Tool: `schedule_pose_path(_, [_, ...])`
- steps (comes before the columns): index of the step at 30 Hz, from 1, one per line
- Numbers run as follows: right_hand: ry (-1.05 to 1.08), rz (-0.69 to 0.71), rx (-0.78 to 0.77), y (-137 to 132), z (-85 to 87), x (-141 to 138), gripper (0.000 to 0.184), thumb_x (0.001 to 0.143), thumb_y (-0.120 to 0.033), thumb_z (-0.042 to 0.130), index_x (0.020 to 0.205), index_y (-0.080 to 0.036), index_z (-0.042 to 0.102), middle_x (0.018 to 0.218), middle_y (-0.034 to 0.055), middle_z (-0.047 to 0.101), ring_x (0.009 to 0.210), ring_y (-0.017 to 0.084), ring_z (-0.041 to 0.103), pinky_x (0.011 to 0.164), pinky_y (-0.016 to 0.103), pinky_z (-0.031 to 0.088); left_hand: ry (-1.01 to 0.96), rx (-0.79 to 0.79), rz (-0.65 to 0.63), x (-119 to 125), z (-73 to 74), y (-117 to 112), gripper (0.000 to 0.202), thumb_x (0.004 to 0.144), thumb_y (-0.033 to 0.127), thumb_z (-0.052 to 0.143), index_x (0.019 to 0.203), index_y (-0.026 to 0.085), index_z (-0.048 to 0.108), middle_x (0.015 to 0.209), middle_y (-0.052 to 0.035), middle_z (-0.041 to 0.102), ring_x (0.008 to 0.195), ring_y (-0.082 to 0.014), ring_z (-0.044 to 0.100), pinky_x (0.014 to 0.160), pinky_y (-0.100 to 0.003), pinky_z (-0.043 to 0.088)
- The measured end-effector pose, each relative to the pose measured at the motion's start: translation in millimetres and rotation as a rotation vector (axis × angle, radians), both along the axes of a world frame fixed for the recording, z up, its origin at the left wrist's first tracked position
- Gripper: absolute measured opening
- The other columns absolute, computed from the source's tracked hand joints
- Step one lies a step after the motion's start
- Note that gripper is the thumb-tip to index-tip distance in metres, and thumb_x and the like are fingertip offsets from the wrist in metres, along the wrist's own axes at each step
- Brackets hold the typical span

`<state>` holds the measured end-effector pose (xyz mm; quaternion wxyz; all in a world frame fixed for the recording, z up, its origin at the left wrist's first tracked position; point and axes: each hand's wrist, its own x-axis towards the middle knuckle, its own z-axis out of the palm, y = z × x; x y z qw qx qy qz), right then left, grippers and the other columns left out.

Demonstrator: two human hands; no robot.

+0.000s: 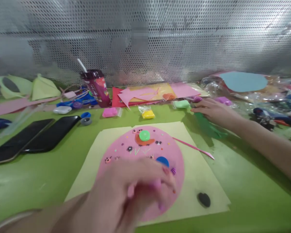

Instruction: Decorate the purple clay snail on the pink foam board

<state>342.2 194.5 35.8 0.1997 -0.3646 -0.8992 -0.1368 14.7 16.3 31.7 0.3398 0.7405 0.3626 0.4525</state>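
My left hand (135, 184) is smeared by motion over a pink paper disc (169, 139), its fingers curled downward. Pink patches show among those fingers; I cannot make out whether anything is held. The disc lies on a pale yellow sheet (87, 174) and carries small eyes, dots, a light green round piece (144, 135) on an orange shape, and a blue round piece (163, 161). At the right, my right hand (214, 111) has its fingers closed on a blurred green packet (207, 124). Beside its fingertips lies a bagged light green clay piece (181, 104).
Pink clay (110, 112) and yellow clay (148, 114) lie in small bags behind the sheet. A pink strip (194, 148) and a black piece (204, 200) rest on its right side. Farther back stands a cup with a straw (95, 87). Two phones (53, 134) lie left.
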Motion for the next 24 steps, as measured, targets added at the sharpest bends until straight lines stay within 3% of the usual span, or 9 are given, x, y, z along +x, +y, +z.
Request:
schedule_pose_path(4, [0.137,-0.039,0.179,-5,6.1,-1,0.04,0.092,-0.017,0.034,0.122,-0.003,0.057,0.102,0.0138,0.067,0.099,0.018,0.059,0.082,0.033,0.043,-0.296,-0.136,0.108,8,20.1,15,0.003,0.091,0.023,0.052,0.088,0.024,0.051,0.083,0.0014,0.072,0.035,-0.0035,0.046,0.034,-0.016,0.036])
schedule_pose_path(7, [0.237,0.041,0.326,-25,19.1,-18,0.034,0.09,-0.012,0.041,0.118,-0.005,0.059,0.095,0.0136,0.068,0.092,0.017,0.061,0.079,0.032,0.046,-0.299,-0.319,0.056,9,18.2,25,0.011,0.091,0.026,0.051,0.082,0.019,0.049,0.078,-0.001,0.072,0.033,-0.0029,0.044,0.037,-0.017,0.037])
schedule_pose_path(11, [0.26,0.269,0.414,-69,35.8,-70,0.031,0.081,-0.003,0.055,0.107,-0.019,0.063,0.092,0.0079,0.069,0.086,0.016,0.062,0.078,0.03,0.049,-0.349,-0.459,-0.024,10,10.6,33,0.02,0.09,0.031,0.05,0.075,0.017,0.046,0.068,-0.0013,0.07,0.032,-0.0022,0.039,0.034,-0.015,0.028])
schedule_pose_path(14, [0.244,0.392,0.359,-101,40.8,-112,0.021,0.084,-0.011,0.059,0.102,-0.02,0.061,0.091,0.0056,0.068,0.081,0.016,0.062,0.074,0.032,0.052,-0.398,-0.526,-0.091,12,7.7,34,0.026,0.088,0.037,0.053,0.073,0.018,0.044,0.058,0.0015,0.066,0.031,-0.0023,0.036,0.034,-0.015,0.023])
schedule_pose_path(17, [0.332,0.508,0.103,-118,40.3,-137,0.01,0.088,-0.014,0.056,0.095,-0.017,0.062,0.09,0.0072,0.066,0.077,0.015,0.06,0.068,0.031,0.052,-0.422,-0.534,-0.098,14,7.7,34,0.036,0.083,0.048,0.056,0.07,0.019,0.041,0.047,0.0058,0.057,0.03,-0.0034,0.034,0.033,-0.015,0.021])
schedule_pose_path(24, [0.488,0.497,-0.065,-119,37.4,-144,0.017,0.087,-0.008,0.054,0.09,-0.02,0.064,0.087,0.0036,0.065,0.077,0.013,0.06,0.067,0.027,0.052,-0.452,-0.533,-0.133,12,3.2,37,0.04,0.08,0.054,0.058,0.069,0.02,0.04,0.047,0.0056,0.057,0.029,-0.0033,0.033,0.031,-0.015,0.02])
